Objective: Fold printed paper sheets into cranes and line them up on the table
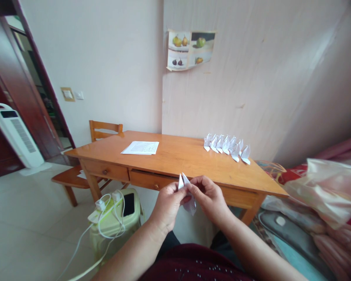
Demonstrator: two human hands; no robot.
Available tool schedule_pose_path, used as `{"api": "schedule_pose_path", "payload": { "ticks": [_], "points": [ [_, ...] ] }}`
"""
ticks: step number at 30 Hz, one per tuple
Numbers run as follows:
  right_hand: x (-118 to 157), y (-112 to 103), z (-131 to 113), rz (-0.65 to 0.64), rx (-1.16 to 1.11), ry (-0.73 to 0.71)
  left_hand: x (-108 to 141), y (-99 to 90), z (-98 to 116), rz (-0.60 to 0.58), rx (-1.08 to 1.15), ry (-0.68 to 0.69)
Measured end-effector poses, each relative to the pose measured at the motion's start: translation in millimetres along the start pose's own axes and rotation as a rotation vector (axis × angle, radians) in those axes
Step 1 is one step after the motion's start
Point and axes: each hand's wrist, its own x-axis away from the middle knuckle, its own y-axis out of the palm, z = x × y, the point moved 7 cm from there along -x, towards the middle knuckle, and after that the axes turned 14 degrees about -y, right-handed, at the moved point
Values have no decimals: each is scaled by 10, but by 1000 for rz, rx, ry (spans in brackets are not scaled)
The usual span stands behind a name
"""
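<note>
Both hands meet in front of me, just short of the table's near edge, around a folded piece of white paper (190, 206). Two narrow pointed tips of it stick up between my thumbs, and a wider part hangs below. My left hand (170, 203) pinches it from the left, thumb on top. From the right, my right hand (208, 196) grips it between thumb and curled fingers. Several folded paper figures (226, 145) stand in rows at the table's right end. A stack of printed paper sheets (140, 148) lies toward the left of the tabletop.
The wooden table (175, 156) has drawers, the middle one slightly ajar. At left are a wooden chair (105, 127), a bench (67, 177) and a pale green stool (117, 222) bearing a phone (129, 205), chargers and cables. Plastic bags (324, 191) heap at right.
</note>
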Motion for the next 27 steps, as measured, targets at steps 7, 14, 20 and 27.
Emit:
{"api": "schedule_pose_path", "payload": {
  "ticks": [7, 14, 20, 27],
  "points": [
    [-90, -15, -183, -11, 155, -148, 19, 10, -22, 9, -41, -18],
    [-95, -17, -137, -27, 107, -96, 38, 26, -13, 4, -67, -4],
    [-89, 35, -67, -26, -26, -27, 52, 60, -8, -19, -79, 15],
    [-83, 37, -53, -6, -71, -6, 73, 60, -4, -3, -95, 16]
  ]
}}
